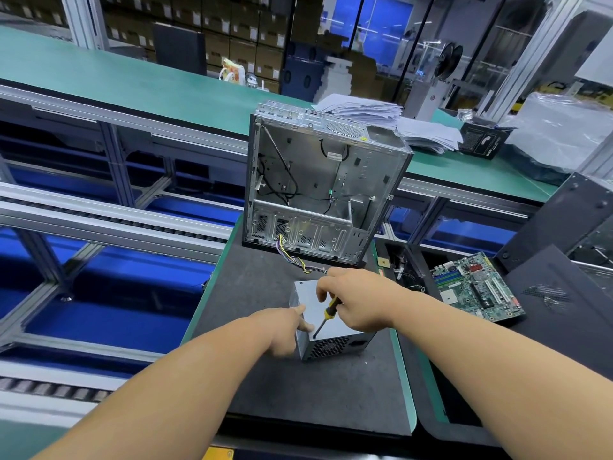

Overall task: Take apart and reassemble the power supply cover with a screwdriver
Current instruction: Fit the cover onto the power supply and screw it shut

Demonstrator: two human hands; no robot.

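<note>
The power supply (326, 323) is sitting on the near dark mat (265, 386). The left hand (288, 330) is bracing its left edge, fingers curled, while the right hand (356, 302) is gripping the screwdriver (326, 316), tip at the near-left corner, probably working a screw.

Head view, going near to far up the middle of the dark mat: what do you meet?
Power supply, with the screwdriver on its top → braided cable bundle → open computer case → stack of papers.

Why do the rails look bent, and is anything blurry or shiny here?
Head view: the wide lens bows the conveyor rails and stretches the forearms at the edges; the far shelves look soft; the power supply top shines pale under overhead light, near the screwdriver.
</note>
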